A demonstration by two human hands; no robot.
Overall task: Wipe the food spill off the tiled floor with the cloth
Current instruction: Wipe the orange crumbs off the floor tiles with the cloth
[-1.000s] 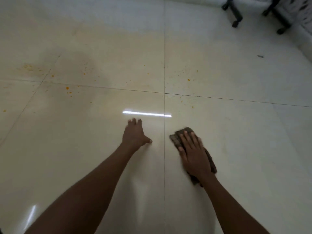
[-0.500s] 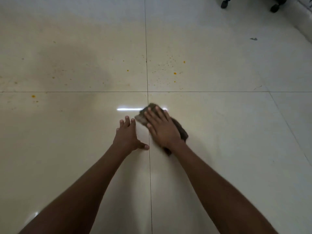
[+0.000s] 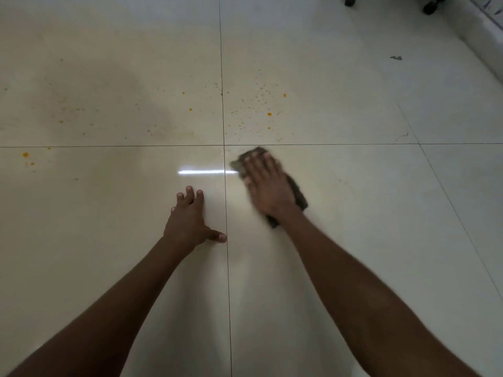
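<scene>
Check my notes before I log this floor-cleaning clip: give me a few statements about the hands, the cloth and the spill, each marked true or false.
1. The right hand presses flat on the cloth. True.
2. The left hand holds a second cloth. False: it rests bare on the tiled floor, fingers spread.
3. Orange spots lie beyond the cloth, on the far tiles. True.
4. The cloth lies on the tile left of the lengthwise grout line. False: it lies right of it.
5. The spill is fully wiped. False: many orange spots remain.
</scene>
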